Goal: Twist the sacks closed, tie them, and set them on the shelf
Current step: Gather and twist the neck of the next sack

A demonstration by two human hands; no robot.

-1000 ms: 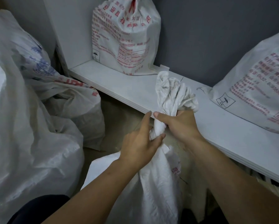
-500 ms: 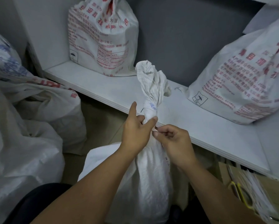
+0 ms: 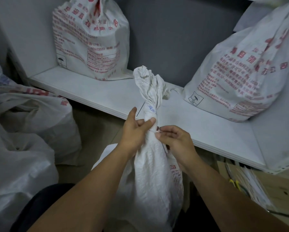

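— How is the sack (image 3: 153, 173) looking?
— White and crinkled, standing on the floor just in front of the shelf (image 3: 107, 96) edge, its neck twisted tight under a bunched top.
— And the hands?
— The left hand (image 3: 135, 129) is clamping its fingers round the neck, forefinger sticking out. The right hand (image 3: 175, 141), which was gripping higher up a second ago, is now pinching the neck just below the left thumb.
— Any room on the shelf?
— A bare stretch is lying open between the left printed sack (image 3: 91, 42) and the right printed sack (image 3: 240, 77).

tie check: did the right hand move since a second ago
Yes: the right hand dropped down the sack's neck, from above the left hand to below its thumb.
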